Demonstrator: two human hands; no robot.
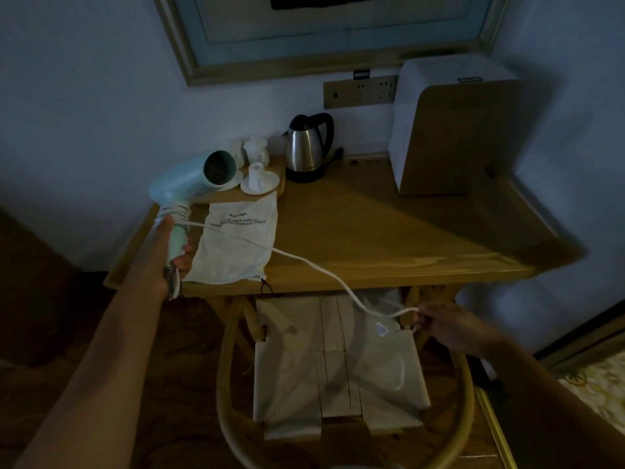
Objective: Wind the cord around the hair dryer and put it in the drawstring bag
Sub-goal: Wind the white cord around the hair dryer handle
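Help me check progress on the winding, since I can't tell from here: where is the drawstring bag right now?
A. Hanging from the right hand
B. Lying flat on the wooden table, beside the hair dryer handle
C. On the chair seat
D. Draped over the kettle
B: the drawstring bag lies flat on the wooden table, next to the hair dryer held by the left hand, while the right hand holds the cord.

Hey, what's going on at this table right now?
A person is winding a hair dryer's cord. The left hand holds the pale green hair dryer by its handle, where a few loops already sit. The right hand pulls the loose white cord out over the chair. The drawstring bag lies flat on the wooden table.
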